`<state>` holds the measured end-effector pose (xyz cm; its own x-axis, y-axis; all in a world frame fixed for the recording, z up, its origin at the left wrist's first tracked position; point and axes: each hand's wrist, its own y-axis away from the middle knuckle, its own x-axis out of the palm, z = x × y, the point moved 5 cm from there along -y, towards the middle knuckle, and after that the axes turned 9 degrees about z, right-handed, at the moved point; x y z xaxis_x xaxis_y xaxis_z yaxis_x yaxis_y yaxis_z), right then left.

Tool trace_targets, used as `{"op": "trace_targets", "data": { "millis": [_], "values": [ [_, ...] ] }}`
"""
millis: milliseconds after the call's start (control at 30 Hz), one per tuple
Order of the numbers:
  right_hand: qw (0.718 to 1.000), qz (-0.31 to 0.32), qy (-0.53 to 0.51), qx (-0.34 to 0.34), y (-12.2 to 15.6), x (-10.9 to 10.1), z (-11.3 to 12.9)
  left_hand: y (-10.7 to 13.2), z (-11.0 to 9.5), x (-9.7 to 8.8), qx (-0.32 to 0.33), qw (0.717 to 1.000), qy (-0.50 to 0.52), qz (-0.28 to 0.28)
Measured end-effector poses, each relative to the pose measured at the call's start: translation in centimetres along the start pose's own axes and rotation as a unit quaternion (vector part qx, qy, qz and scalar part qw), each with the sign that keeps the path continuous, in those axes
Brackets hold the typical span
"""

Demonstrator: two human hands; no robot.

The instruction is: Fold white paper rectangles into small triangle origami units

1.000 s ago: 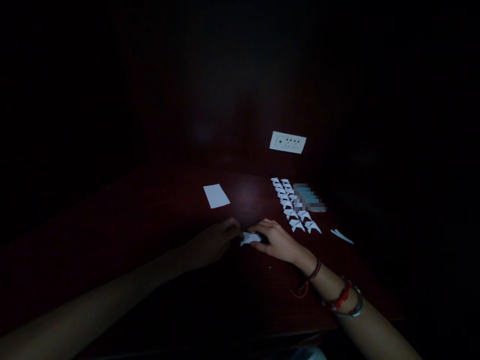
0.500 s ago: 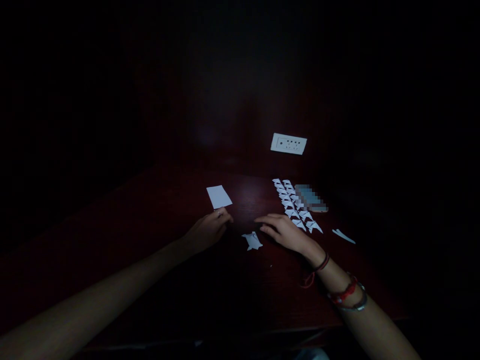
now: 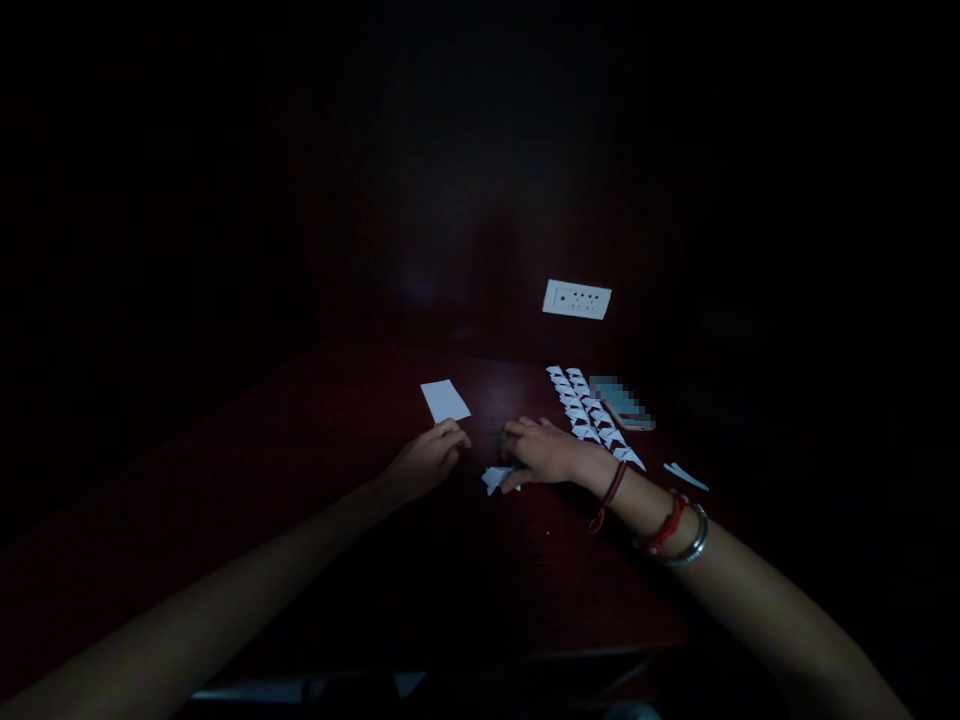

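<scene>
A folded white paper figure (image 3: pixel 495 478) with pointed corners lies on the dark red table. Over its right side is my right hand (image 3: pixel 544 452), fingers bent and apart from the thumb, which is at the figure's near edge. Part of the paper is hidden under this hand. My left hand (image 3: pixel 431 460) rests to the left of the figure with loosely curled fingers, a ring on one of them, and nothing visible in its grasp. Just beyond its knuckles lies a flat white paper sheet (image 3: pixel 444 398), possibly a stack.
Two rows of similar folded paper figures (image 3: pixel 576 411) stretch away at the right. Beside them lies a blurred phone (image 3: pixel 624 403); narrow white strips (image 3: pixel 685 476) are nearer. A white socket panel (image 3: pixel 577 299) is on the back wall. The surroundings are very dark.
My right hand has moved left and lower, over the folded figure, covering its right part. My left hand has stayed nearly in place. The view has shifted slightly.
</scene>
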<state>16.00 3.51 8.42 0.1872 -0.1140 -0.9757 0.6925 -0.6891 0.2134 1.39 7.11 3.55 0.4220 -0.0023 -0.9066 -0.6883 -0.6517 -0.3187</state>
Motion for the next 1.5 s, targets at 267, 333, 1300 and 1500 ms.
{"op": "trace_targets", "data": {
  "millis": [267, 333, 1300, 1500],
  "values": [
    [0.996, -0.008, -0.091, 0.007, 0.4, 0.6, 0.2, 0.4, -0.8, -0.6, 0.000, 1.000, -0.012, 0.003],
    [0.994, -0.041, -0.100, 0.005, 0.6, 0.1, 0.2, 0.6, -1.2, -0.7, 0.002, 1.000, -0.018, 0.006],
    [0.986, -0.092, -0.130, 0.040, 2.0, 1.8, 0.2, 0.6, -1.8, -0.3, 0.001, 0.999, -0.046, 0.015],
    [0.984, -0.113, -0.131, 0.041, 8.0, -0.2, -2.9, 0.2, -3.2, -0.2, 0.044, 0.997, -0.049, 0.032]
  ]
}}
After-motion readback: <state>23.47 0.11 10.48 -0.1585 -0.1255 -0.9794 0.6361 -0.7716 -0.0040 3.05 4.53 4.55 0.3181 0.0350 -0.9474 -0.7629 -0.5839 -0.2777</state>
